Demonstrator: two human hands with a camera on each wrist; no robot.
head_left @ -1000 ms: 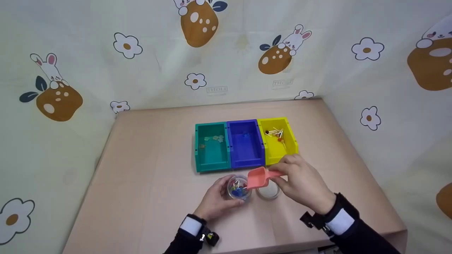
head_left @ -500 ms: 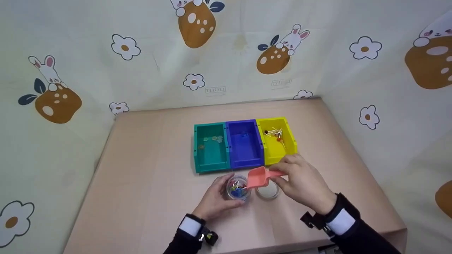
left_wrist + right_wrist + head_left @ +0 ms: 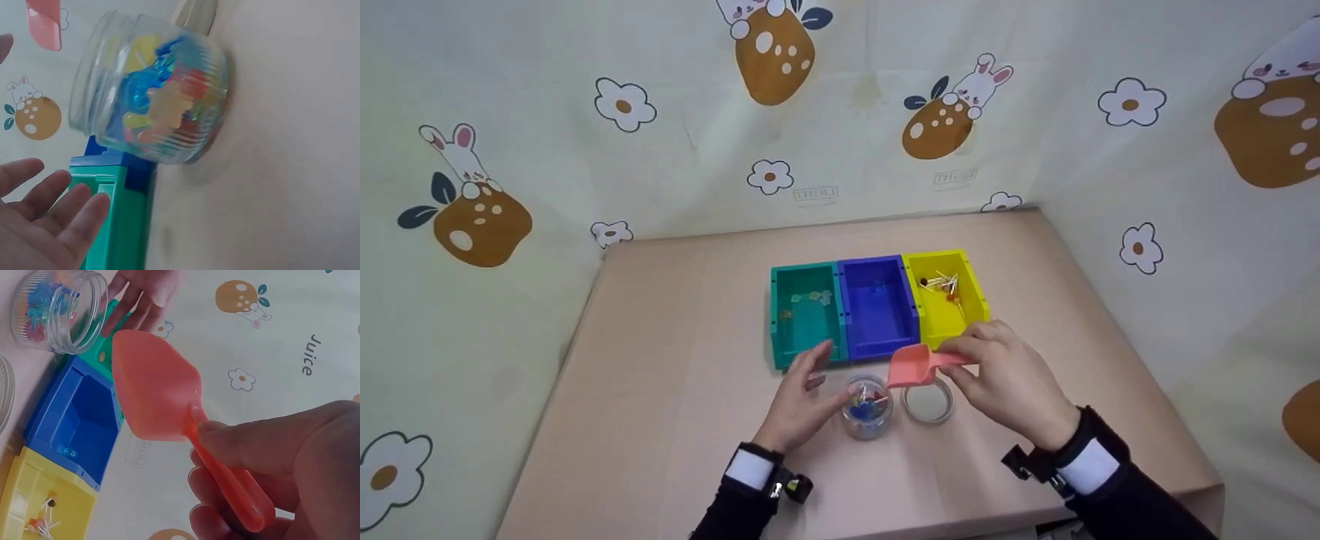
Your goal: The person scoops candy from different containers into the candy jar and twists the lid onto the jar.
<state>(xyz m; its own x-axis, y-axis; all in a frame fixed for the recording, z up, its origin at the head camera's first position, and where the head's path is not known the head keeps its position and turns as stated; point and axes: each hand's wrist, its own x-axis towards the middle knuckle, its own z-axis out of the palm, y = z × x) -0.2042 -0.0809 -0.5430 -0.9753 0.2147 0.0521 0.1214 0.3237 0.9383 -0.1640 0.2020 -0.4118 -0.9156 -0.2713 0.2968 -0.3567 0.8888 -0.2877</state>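
Note:
My right hand (image 3: 1009, 379) grips a coral-pink scoop (image 3: 154, 385) by its handle, thumb on top. The scoop's bowl looks bare inside and hangs just right of a clear ribbed jar (image 3: 152, 90). Upright on the table, the jar stands without a lid and holds a mix of small blue, red, yellow and clear pieces. My left hand (image 3: 802, 401) is beside the jar on its left, fingers spread and apart from it in the left wrist view. Right of the jar lies a round clear lid (image 3: 928, 402).
Behind the jar, three joined bins stand in a row. The green bin (image 3: 810, 337) holds several small pale pieces, the blue bin (image 3: 881, 322) a little blue piece, the yellow bin (image 3: 941, 322) several white sticks with coloured heads. A patterned curtain (image 3: 870, 112) encloses the table.
My left hand has let go of the jar and moved off to its left, fingers opening. The scoop has lifted slightly in my right hand.

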